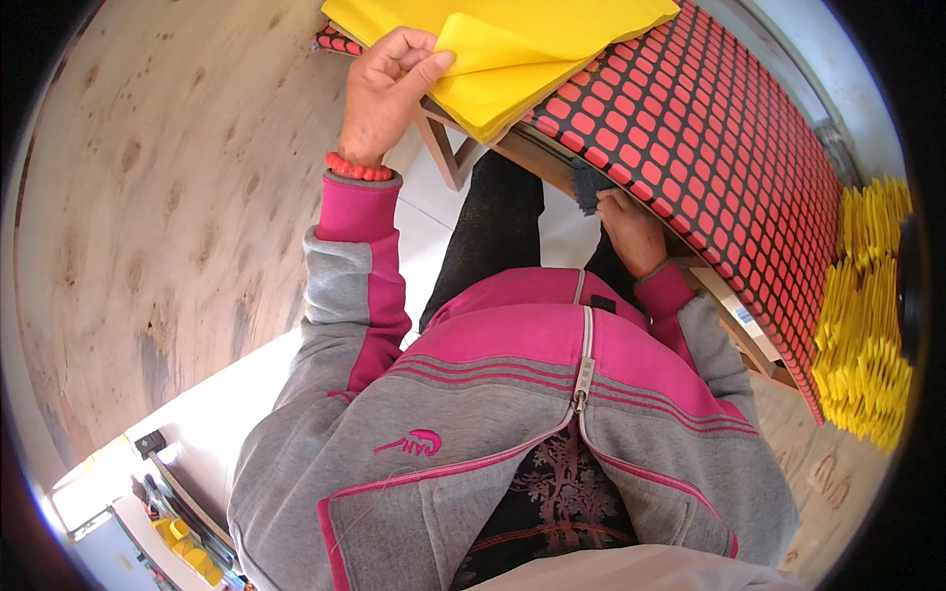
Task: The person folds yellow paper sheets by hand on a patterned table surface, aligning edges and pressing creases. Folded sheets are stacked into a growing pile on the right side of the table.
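We see the left hand (389, 89) at the far side, by the left part of the table (680, 118). Its thumb and bent fingers pinch the turned-up corner of a yellow sheet (507, 44). The thumb is on the near side of that corner. Most of the sheet spreads out to the right of the fingers, and the turned part folds over that way. We cannot tell if the pinch has one layer or more. Just under the sheet is a flat yellow stack (483, 113). It lies on the table's red and black cover, and one corner pokes out past the near edge. A red bead band (358, 169) goes around the left wrist.

The right hand (636, 236) is nearer to us and farther right, low by the table's near edge. Its fingers are bent close together at a dark grey cloth (588, 185), which is just left of the fingertips. We cannot tell if they grip the cloth or only touch it. The yellow stack is farther away than this hand, and well apart from it.

On the far right we see yellow bundles (862, 325) beside the table. A big wooden board (158, 217) fills the left side.
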Demonstrator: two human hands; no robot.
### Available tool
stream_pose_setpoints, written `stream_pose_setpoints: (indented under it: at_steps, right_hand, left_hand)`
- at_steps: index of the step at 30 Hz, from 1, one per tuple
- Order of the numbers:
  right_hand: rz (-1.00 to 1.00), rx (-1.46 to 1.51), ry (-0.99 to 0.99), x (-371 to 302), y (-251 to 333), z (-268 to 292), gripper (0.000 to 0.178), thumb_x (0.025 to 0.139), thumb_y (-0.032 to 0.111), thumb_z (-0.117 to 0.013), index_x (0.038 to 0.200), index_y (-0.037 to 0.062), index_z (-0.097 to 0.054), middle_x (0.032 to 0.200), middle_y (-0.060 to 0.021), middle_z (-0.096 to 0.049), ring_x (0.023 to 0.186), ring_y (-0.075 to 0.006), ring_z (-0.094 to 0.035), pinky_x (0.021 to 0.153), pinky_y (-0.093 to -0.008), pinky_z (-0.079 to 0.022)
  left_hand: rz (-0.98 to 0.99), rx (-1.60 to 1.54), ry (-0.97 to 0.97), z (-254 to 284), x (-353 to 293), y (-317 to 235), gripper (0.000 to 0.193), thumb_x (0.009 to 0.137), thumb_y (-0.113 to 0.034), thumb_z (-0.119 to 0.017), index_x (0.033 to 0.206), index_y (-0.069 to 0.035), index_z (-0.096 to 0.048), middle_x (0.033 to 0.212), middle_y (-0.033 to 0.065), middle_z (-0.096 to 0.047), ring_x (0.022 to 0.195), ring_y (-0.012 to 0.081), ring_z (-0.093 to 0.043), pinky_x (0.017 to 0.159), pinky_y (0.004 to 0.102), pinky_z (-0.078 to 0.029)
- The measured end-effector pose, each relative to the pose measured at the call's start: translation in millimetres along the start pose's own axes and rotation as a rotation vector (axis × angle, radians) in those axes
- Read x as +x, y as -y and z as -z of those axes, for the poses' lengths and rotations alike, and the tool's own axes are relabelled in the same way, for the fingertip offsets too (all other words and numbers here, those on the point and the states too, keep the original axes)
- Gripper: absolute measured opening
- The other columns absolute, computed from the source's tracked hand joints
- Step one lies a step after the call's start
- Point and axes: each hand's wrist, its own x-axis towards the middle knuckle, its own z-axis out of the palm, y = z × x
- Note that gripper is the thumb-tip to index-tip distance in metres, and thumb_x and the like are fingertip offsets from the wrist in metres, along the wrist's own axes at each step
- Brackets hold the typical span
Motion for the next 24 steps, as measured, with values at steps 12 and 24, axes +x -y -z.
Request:
stream_pose_setpoints:
  at_steps: [12, 24]
  right_hand:
    - [0.156, 0.172, 0.133, 19, 72, 80, 0.018, 0.083, 0.013, -0.078, 0.092, 0.0076, -0.062, 0.093, -0.0095, -0.066, 0.085, -0.0311, -0.066, 0.073, -0.0398, -0.052]
    - [0.622, 0.369, -0.194, 176, 101, 120, 0.023, 0.086, 0.017, -0.075, 0.105, 0.0068, -0.067, 0.099, -0.008, -0.068, 0.088, -0.0283, -0.069, 0.074, -0.0361, -0.054]
  left_hand:
    - [-0.083, 0.157, 0.059, 14, 11, 11, 0.005, 0.103, -0.004, -0.06, 0.106, -0.003, -0.064, 0.099, -0.0026, -0.066, 0.095, 0.0059, -0.061, 0.087, 0.0222, -0.047]
    - [0.105, 0.239, 0.385, 19, 14, -27, 0.014, 0.097, 0.0, -0.062, 0.107, -0.001, -0.072, 0.096, -0.0002, -0.07, 0.089, 0.007, -0.061, 0.08, 0.0243, -0.049]
